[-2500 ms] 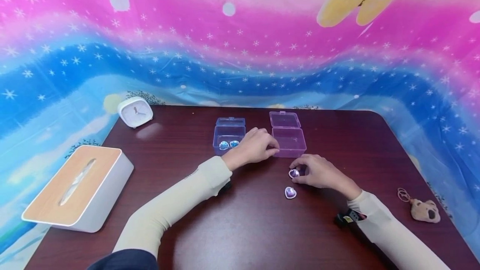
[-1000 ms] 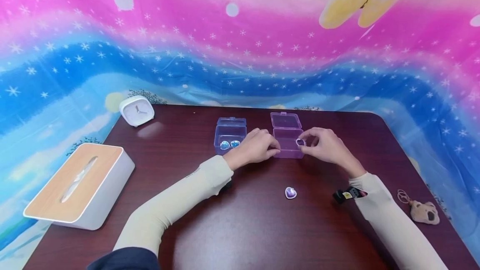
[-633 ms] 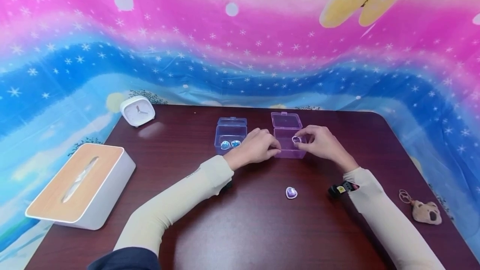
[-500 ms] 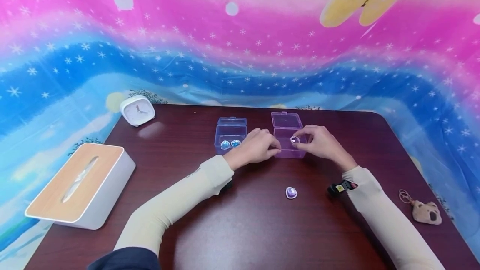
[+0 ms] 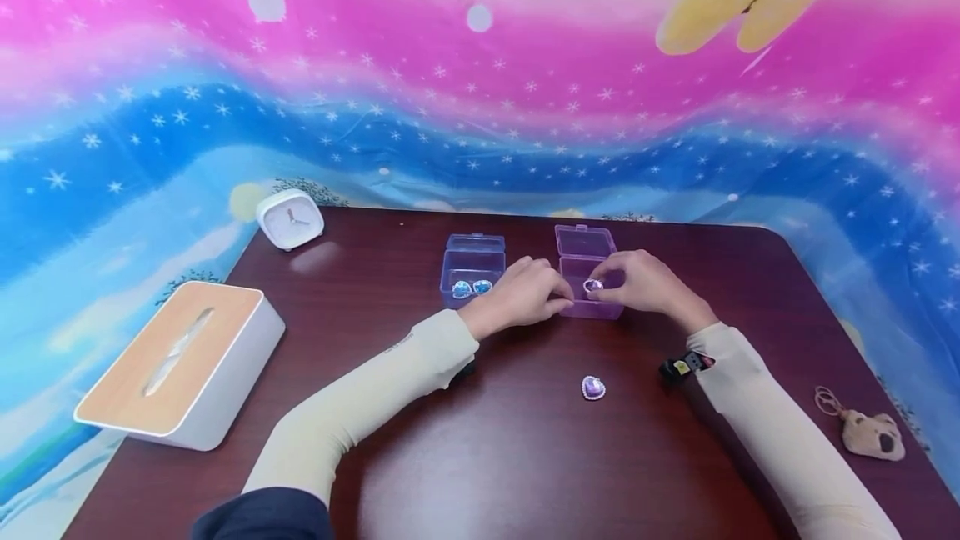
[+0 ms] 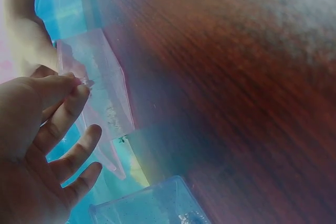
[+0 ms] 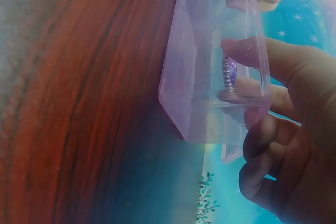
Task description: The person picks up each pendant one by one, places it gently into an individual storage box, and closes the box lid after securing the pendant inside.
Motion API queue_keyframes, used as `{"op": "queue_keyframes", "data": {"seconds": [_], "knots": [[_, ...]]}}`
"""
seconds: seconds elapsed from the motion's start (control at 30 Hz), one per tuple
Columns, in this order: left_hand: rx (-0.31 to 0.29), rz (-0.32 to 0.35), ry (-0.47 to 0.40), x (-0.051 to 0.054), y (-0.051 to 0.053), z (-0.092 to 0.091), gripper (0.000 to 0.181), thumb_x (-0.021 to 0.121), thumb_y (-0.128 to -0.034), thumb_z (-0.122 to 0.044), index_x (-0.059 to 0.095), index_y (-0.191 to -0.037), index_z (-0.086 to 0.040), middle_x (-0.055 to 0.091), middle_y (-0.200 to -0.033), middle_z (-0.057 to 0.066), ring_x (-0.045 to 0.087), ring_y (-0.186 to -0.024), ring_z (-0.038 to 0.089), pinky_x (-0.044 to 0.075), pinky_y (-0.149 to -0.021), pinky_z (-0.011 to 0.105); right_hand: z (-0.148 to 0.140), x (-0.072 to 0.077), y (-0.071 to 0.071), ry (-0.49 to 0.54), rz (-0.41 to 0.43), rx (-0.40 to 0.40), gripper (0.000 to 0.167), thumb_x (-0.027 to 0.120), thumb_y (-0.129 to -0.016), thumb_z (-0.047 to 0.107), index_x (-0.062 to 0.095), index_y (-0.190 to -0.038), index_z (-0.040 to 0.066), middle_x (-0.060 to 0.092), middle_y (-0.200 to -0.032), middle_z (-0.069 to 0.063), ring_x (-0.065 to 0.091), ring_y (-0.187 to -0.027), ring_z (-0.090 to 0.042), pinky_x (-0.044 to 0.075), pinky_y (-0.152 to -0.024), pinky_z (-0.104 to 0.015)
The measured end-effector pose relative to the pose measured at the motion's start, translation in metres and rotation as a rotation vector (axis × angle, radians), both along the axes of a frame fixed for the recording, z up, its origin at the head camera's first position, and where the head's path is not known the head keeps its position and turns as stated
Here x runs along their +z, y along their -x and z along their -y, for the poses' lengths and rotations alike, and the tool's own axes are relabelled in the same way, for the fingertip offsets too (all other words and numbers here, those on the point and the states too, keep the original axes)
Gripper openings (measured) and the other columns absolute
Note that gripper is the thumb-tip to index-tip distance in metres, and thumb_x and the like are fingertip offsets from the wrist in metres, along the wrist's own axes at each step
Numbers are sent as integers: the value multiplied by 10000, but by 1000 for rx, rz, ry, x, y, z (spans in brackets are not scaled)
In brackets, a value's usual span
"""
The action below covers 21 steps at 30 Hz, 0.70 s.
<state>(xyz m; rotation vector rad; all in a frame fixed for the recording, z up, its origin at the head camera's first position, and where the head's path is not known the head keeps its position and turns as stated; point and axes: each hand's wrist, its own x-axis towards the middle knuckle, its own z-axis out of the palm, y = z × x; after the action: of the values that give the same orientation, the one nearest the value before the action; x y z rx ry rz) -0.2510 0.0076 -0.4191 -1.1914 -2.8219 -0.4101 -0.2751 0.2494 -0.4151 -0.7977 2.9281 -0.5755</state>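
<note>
My left hand (image 5: pixel 528 294) pinches the left rim of a clear pink plastic box (image 5: pixel 592 309), whose lid stands open at the back. In the right wrist view, the left fingertips grip that box's rim at the top. My right hand (image 5: pixel 647 286) reaches over the box's right side and holds a purple heart-shaped gem (image 7: pixel 230 72) between thumb and finger, inside the walls. A second purple heart gem (image 5: pixel 593 388) lies on the table in front. To the left, a clear blue box (image 5: pixel 454 302) with its lid up contains two blue gems (image 5: pixel 482 287), partly behind the left wrist.
A white tissue box (image 5: pixel 247 373) with a wood-coloured top stands at the left. Behind it is a white clock (image 5: pixel 291 220). A furry keychain (image 5: pixel 872 436) lies near the table's right edge. A patterned cloth (image 5: pixel 480 107) hangs behind the dark table (image 5: pixel 525 457).
My right hand has lifted one purple heart gem off the table, carried it over the pink box's right side and lowered it inside. The left hand keeps its place on the box.
</note>
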Motion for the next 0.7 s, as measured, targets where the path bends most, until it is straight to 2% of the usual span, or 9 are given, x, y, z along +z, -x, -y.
{"op": "queue_keyframes", "data": {"seconds": [0.17, 0.47, 0.57, 0.7], "knots": [[-19, 8, 20, -2, -3, -7, 183, 678, -992, -381, 824, -1067, -301, 796, -1013, -140, 655, -912, 95, 429, -775, 283, -6, -1, -2, -67, 28, -3, 238, 834, -852, 283, 808, -1036, 135, 784, -1005, -36, 676, -877, -222, 560, -799, -436], [12, -10, 26, 1, 1, -3, 169, 688, -986, -371, 825, -1055, -299, 793, -988, -142, 649, -907, 98, 424, -771, 289, 1, 2, 5, -95, -34, 19, 286, 822, -870, 332, 804, -1059, 119, 775, -1075, -85, 714, -953, -270, 582, -839, -487], [13, -10, 30, 2, 1, -2, 167, 693, -982, -368, 825, -1055, -295, 795, -988, -133, 652, -913, 104, 425, -774, 292, 1, 3, 4, -66, -93, 17, 273, 813, -883, 323, 801, -1071, 124, 768, -1063, -69, 708, -912, -259, 578, -790, -467], [5, -19, 23, 2, 2, -1, 165, 697, -980, -365, 827, -1049, -290, 798, -982, -126, 660, -906, 107, 427, -765, 293, -1, 9, -4, 35, -220, 30, 193, 818, -883, 259, 800, -1025, 130, 763, -1005, -56, 672, -798, -233, 537, -700, -396]]}}
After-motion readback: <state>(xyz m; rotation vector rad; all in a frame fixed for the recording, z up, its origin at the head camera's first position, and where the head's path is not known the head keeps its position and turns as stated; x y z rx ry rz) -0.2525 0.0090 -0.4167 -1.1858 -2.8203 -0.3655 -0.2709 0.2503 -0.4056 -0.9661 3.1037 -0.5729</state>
